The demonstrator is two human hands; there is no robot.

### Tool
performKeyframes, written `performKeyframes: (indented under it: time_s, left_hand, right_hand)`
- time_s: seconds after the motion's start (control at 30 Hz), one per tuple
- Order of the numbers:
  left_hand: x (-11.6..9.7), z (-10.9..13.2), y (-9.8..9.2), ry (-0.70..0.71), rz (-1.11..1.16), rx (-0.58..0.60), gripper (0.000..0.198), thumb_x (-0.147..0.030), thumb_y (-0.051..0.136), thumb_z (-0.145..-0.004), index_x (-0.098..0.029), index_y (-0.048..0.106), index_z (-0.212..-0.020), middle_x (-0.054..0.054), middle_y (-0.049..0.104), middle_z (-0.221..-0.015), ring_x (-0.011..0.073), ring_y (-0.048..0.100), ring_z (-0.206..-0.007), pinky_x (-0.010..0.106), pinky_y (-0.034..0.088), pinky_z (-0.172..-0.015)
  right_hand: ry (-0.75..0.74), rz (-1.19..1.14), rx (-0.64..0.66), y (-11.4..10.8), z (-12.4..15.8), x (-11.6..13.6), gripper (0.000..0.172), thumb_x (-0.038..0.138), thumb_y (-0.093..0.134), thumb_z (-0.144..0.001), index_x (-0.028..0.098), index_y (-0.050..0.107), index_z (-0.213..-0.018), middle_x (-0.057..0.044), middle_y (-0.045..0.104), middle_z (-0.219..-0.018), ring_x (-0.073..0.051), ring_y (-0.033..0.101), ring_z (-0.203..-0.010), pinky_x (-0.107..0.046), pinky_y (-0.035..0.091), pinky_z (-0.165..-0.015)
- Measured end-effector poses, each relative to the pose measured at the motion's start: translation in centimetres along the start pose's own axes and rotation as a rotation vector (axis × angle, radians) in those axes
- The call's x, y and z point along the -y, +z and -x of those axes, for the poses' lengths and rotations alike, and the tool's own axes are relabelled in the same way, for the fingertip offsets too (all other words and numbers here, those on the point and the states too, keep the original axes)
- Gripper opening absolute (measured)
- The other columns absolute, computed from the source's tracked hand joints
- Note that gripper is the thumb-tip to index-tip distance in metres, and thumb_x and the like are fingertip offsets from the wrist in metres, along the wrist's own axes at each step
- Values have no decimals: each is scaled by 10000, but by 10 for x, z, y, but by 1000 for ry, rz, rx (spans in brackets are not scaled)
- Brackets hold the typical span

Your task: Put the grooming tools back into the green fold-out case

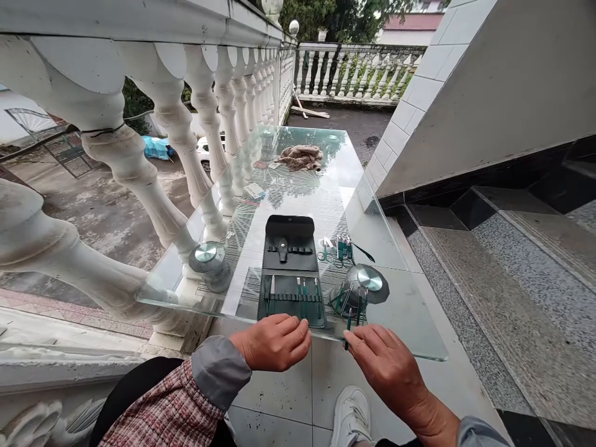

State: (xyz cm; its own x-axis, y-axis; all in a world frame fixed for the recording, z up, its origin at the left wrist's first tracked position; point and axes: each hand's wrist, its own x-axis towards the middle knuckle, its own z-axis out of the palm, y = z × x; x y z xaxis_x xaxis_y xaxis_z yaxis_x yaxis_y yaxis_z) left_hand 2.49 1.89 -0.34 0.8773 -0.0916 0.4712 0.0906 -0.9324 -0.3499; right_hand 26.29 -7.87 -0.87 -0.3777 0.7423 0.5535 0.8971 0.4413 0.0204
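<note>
A black manicure case (291,264) lies unfolded on the glass table, several slim green-handled tools standing in the loops of its lower half. My left hand (274,343) is at the case's near edge, fingers curled together; what they may hold is hidden. Between the thumb and fingers of my right hand (388,366) is a slim green manicure tool (349,321), upright just past the table's front edge. Beyond it lie loose green-handled tools (344,298). Nail clippers (344,247) and small scissors (325,253) rest right of the case's upper half.
The glass table top (400,323) has round metal-capped supports (370,279). A brown cloth (300,158) and a small packet (254,190) lie farther back. White balusters (135,167) run along the left, and stone stairs (503,267) rise at the right.
</note>
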Motion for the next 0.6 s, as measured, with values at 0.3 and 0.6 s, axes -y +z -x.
performKeyframes:
  time_s: [0.3,0.6]
  left_hand:
    - [-3,-10,-6,-52,61,-84,221,-158,452,-893,-67,543,-1072,73,650,-814,141,613,-725,265,515,-616]
    - [-5,-13,-9,-62,138,-290,165,-161,417,-887,-106,564,-938,-2,588,-623,97,561,-562,225,375,-435]
  right_hand:
    - [-176,-278,-100,-9,-16,20,259,56,407,-850,158,608,-977,-84,649,-862,-165,558,-812,-309,471,-715]
    - [-313,-506,-97,-24,-48,60,258,78,384,-856,135,630,-911,-48,597,-651,-134,507,-615,-264,423,-553]
